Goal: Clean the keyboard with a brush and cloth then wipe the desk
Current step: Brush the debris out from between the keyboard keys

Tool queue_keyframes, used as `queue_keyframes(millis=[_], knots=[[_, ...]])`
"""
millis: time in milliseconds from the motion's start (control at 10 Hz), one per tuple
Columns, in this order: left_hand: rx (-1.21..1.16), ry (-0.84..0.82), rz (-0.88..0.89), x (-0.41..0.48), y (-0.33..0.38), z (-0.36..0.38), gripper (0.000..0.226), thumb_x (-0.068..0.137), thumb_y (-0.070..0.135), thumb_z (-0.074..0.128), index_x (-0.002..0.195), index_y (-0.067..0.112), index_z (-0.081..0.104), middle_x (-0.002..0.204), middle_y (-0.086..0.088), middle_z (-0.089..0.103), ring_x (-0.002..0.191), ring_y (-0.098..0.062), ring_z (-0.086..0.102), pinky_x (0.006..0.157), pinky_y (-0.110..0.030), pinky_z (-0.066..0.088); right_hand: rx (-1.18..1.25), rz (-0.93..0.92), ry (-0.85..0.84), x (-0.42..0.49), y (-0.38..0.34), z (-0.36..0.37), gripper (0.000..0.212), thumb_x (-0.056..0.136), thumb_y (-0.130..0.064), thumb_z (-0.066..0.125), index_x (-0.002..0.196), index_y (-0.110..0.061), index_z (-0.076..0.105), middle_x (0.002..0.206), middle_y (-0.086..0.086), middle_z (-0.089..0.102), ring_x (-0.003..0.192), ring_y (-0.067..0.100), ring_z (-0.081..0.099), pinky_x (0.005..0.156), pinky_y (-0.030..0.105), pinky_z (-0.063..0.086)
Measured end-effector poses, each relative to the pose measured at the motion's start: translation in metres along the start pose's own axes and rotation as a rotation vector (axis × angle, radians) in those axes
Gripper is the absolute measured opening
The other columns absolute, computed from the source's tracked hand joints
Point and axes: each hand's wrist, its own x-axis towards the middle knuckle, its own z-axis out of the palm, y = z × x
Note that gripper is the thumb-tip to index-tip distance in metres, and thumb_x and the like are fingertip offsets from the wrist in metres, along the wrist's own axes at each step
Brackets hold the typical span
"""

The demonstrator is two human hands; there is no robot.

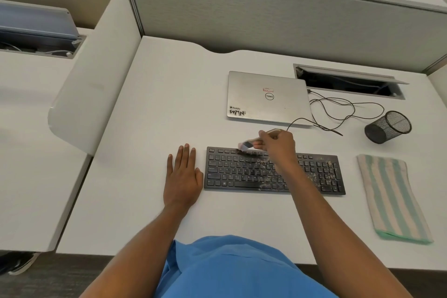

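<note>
A black keyboard (242, 172) lies on the white desk (169, 94), with pale crumbs scattered over its middle and right keys. My right hand (278, 146) grips a small brush (246, 144), whose bristles touch the keyboard's top row near the middle. My left hand (182, 176) rests flat on the desk, fingers apart, just left of the keyboard. A folded cloth (391, 198) with green and beige stripes lies to the right of the keyboard.
A closed silver laptop (268, 99) sits behind the keyboard, its black cable (346, 109) looping to the right. A black mesh pen cup (389, 127) lies on its side at right. An open cable hatch (348, 81) is at the back right. Grey partition behind.
</note>
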Motion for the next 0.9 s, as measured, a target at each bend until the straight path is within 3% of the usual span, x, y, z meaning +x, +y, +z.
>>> queue_keyframes(millis=[300, 500, 900], knots=[[0.009, -0.003, 0.0, -0.001, -0.001, 0.0, 0.066, 0.102, 0.031, 0.031, 0.165, 0.011, 0.03, 0.175, -0.009, 0.02, 0.163, -0.023, 0.013, 0.133, -0.05, 0.007, -0.22, -0.043, 0.183, 0.006, 0.008, -0.036, 0.015, 0.093, -0.016, 0.07, 0.083, -0.005, 0.071, 0.068, 0.006, 0.075, 0.064, 0.016, 0.075, 0.08, 0.043, 0.063], [0.002, 0.0, -0.001, 0.0, 0.0, 0.0, 0.066, 0.101, 0.03, 0.033, 0.165, 0.011, 0.032, 0.175, -0.009, 0.022, 0.163, -0.024, 0.015, 0.133, -0.05, 0.008, -0.031, -0.007, 0.088, -0.003, 0.007, -0.017, 0.015, 0.095, -0.017, 0.069, 0.089, -0.003, 0.07, 0.073, 0.008, 0.077, 0.071, 0.021, 0.077, 0.083, 0.044, 0.062], [-0.001, 0.001, 0.0, 0.0, 0.0, 0.0, 0.066, 0.102, 0.031, 0.033, 0.165, 0.011, 0.032, 0.175, -0.009, 0.022, 0.163, -0.023, 0.014, 0.133, -0.05, 0.007, -0.099, -0.056, 0.081, -0.006, 0.006, -0.02, 0.017, 0.095, -0.016, 0.067, 0.084, -0.003, 0.071, 0.069, 0.006, 0.076, 0.066, 0.021, 0.075, 0.078, 0.043, 0.063]])
